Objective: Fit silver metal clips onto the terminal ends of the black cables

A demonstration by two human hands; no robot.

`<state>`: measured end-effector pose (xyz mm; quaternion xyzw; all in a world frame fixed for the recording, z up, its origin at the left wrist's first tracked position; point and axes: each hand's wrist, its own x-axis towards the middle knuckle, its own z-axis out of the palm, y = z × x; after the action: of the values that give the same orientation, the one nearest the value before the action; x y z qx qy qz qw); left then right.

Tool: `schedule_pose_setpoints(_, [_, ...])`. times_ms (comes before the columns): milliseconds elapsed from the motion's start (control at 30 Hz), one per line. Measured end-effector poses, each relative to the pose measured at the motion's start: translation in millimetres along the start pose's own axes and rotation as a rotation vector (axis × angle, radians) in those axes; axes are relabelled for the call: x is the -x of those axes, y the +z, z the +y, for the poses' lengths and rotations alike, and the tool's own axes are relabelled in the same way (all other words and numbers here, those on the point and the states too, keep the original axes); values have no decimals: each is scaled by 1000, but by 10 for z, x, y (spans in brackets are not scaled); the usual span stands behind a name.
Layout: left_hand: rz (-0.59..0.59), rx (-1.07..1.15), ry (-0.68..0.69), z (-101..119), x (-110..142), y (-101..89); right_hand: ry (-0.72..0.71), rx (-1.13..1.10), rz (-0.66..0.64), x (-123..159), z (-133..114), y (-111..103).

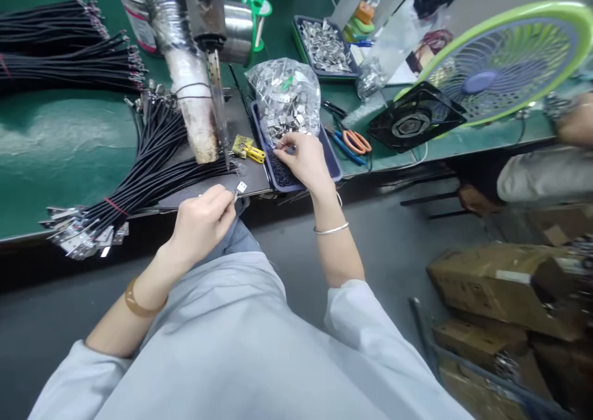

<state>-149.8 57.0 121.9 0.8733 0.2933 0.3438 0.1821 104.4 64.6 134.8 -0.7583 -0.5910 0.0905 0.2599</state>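
My left hand (201, 222) is closed in a pinch on a small silver metal piece (241, 188) with dark holes, just off the table's front edge. My right hand (303, 159) reaches over a blue-purple tray (334, 165), thumb and forefinger pinched together; what lies between them is too small to name. Small dark parts (283, 174) lie in the tray below those fingers. A clear plastic bag (285, 77) of silver metal pieces rests on the tray's far part. Between the hands lie a yellow clip-like piece (254, 153) and the ends of a black cable bundle (185, 176).
A soldering iron-like tool (217, 99) and foil-wrapped duct (183, 68) hang over the bench. Pliers (347, 148), a black fan (412, 120), a green fan (491, 68) and a tray of metal parts (352, 71) stand rightward. Another person's arm (546, 167) is at far right.
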Motion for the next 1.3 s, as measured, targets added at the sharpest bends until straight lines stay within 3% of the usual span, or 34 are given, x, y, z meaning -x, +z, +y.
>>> schedule_pose_setpoints(100, [127,188,-150,9,11,95,13,9,0,8,-13,-2])
schedule_pose_setpoints(233, [156,533,-440,7,-21,80,5,-35,5,20,-4,4])
schedule_pose_setpoints(333, [155,672,-530,19,-35,56,19,-104,168,124,-26,-5])
schedule_pose_setpoints(400, [159,695,-547,42,-31,63,20,-250,317,264,-69,-4])
schedule_pose_setpoints(467, [172,704,-566,68,-23,88,8,-466,377,445,-140,17])
schedule_pose_setpoints(600, [191,716,-598,109,-7,144,20,-681,174,822,-366,139])
schedule_pose_setpoints(733, [195,742,-611,131,13,161,61,-679,97,1011,-586,317])
schedule_pose_setpoints(867, [179,732,-574,123,33,152,21,-642,61,991,-667,413])
schedule_pose_setpoints(1167, [131,651,-519,112,51,150,-8,-552,9,972,-674,354])
schedule_pose_setpoints(1300, [133,627,-460,95,59,134,-43,-468,53,987,-696,352])
